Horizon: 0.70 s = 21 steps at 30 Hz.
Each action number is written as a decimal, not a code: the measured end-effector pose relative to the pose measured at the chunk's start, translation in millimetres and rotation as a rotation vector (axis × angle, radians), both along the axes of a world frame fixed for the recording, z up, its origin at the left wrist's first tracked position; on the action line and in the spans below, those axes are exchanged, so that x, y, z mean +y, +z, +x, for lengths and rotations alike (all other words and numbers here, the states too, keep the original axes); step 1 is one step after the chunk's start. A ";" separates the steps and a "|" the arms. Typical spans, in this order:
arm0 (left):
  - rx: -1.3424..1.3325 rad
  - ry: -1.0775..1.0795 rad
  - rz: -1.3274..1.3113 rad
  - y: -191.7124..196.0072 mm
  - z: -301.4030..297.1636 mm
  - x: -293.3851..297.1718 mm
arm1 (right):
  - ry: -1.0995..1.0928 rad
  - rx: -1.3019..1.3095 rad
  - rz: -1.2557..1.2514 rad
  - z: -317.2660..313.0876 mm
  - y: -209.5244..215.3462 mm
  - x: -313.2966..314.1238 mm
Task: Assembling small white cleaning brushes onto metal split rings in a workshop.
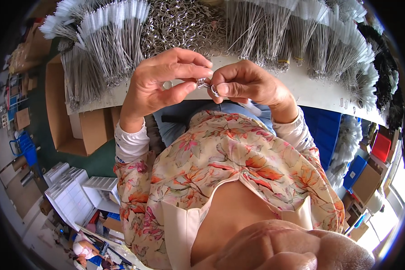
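Note:
Above the near edge of the table, my two hands meet at small shiny metal key rings. My right hand (254, 85) is closed, with its thumb and forefinger pinching a metal ring (214, 91). A small linked metal piece (202, 83) joins that ring toward the left. My left hand (164, 83) is curled, its thumb and fingertips around that linked piece. One more loose ring (167, 84) shows within the left hand's curve; what bears it is hidden. Beyond the hands lies a heap of metal rings (180, 27).
Bundles of thin wire brushes with white bristles stand at the left (108, 45) and right (301, 40) of the white table (319, 85). Black brushes (382, 63) lie far right. An open cardboard box (58, 108) sits left, near white plastic crates (72, 193). A blue bin (319, 130) stands right.

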State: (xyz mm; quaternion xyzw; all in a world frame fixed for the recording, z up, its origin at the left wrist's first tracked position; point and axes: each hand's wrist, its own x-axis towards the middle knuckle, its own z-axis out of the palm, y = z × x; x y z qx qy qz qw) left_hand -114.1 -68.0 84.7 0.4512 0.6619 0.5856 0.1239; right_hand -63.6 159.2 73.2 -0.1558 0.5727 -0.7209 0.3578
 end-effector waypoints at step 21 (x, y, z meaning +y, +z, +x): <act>0.248 0.482 0.131 11.4 26.0 43.5 | -0.583 0.029 -0.082 9.4 26.3 -7.7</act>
